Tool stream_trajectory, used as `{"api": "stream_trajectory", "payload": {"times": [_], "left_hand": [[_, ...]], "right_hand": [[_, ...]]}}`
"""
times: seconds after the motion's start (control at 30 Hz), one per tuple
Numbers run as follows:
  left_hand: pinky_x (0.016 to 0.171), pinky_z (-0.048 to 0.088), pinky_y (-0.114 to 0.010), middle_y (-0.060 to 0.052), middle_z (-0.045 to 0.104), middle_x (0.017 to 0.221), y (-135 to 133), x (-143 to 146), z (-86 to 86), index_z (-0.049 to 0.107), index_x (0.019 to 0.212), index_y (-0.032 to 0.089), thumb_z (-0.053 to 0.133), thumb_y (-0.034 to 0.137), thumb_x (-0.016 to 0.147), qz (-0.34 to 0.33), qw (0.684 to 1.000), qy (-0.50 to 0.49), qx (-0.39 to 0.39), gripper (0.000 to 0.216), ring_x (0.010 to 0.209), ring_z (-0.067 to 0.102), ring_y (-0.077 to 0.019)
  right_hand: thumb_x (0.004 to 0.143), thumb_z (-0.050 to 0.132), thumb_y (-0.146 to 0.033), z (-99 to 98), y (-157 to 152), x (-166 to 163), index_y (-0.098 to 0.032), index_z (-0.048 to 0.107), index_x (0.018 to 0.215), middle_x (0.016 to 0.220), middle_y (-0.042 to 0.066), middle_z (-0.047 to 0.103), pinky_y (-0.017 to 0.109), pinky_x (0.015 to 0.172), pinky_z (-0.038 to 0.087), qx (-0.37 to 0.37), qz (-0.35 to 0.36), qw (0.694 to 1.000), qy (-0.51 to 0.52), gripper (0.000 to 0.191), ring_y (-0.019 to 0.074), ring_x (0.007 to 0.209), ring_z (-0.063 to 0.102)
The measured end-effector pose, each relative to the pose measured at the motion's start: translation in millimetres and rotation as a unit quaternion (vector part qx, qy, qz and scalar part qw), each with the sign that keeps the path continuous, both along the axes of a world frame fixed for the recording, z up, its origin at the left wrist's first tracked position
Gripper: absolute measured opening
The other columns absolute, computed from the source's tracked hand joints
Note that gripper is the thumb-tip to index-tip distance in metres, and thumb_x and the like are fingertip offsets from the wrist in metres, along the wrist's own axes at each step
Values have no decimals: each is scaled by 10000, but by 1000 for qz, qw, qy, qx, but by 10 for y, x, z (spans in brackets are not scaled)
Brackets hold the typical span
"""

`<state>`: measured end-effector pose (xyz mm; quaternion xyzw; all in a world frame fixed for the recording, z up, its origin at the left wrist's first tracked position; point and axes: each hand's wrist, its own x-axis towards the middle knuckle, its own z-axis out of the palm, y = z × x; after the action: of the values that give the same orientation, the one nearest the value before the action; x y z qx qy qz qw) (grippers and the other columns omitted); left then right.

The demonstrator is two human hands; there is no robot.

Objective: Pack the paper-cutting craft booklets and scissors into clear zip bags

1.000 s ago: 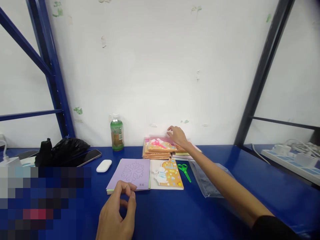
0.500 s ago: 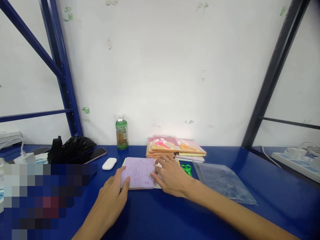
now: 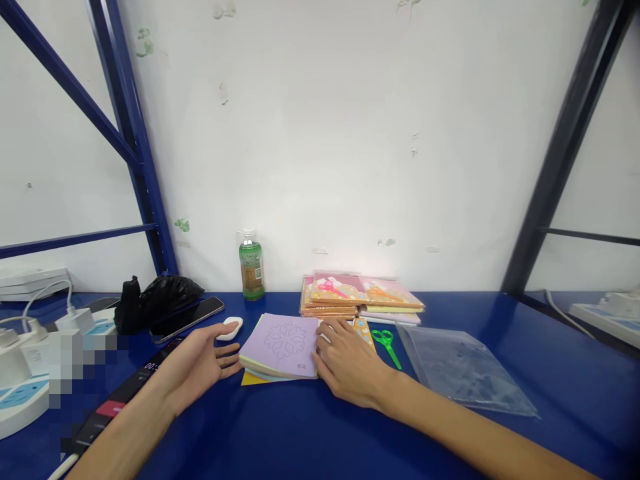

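A stack of coloured paper sheets with a purple snowflake sheet [image 3: 284, 341] on top lies on the blue table [image 3: 325, 433]. My left hand [image 3: 197, 363] is open, palm turned toward the stack's left edge, fingertips touching or almost touching it. My right hand [image 3: 347, 360] lies flat with fingers spread on the illustrated cover beside the stack's right edge. Green scissors [image 3: 387, 343] lie just right of that hand. A pile of craft books [image 3: 357, 297] stands behind, against the wall.
A green bottle [image 3: 251, 265], a white oval case [image 3: 230, 328], a phone [image 3: 187, 319] and a black bag [image 3: 157, 299] sit at back left. Power strips with chargers [image 3: 30, 360] lie far left. A clear plastic bag [image 3: 463, 370] lies on the right.
My right hand came back from the book pile to the stack. My left hand slid off the purple sheet to its left edge and opened. The stack's lower sheets now show, fanned out.
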<state>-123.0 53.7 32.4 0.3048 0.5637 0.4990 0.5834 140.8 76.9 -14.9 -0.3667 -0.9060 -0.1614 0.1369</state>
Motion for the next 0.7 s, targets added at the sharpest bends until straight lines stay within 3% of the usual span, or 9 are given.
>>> {"api": "stream_trajectory", "payload": {"times": [0.13,0.27,0.43,0.6,0.7], "left_hand": [[654,577,-281,-118,703,816,82,60,-51,574,895,177,645,241,847,-50,999,6,-9,107,667,712,-191],[706,592,-309,-94,742,729,211,131,-227,662,835,138,727,244,778,-88,992,87,20,137,720,739,-231],[676,580,-337,-49,787,682,225,96,-413,693,792,169,858,229,587,-67,971,211,91,270,713,751,-276],[709,613,-399,-81,827,801,-294,-27,-535,696,875,207,848,441,646,-73,961,238,122,361,735,778,-319],[772,640,-458,-74,838,904,-758,-111,-677,709,896,272,778,587,683,-29,966,228,117,386,869,786,-367]], "right_hand": [[1042,405,-283,-3,-13,-4,-72,724,1032,1073,196,719,476,1031,434,-6,-2,1000,5,384,331,1107,599],[1026,437,-285,-10,-28,8,-72,720,1019,1063,190,723,455,1001,453,-13,-1,1000,16,354,324,1076,616],[1027,427,-235,-65,-1,95,-114,704,996,1018,152,739,454,1039,425,-31,-3,999,38,304,297,1073,630],[1019,418,-170,55,-77,136,-166,684,1107,1062,104,746,473,1126,346,-43,6,997,64,280,275,1169,609],[1043,375,-205,158,-359,131,-180,689,1039,1051,113,741,471,1042,426,-48,-11,995,92,315,284,1086,642]]}}
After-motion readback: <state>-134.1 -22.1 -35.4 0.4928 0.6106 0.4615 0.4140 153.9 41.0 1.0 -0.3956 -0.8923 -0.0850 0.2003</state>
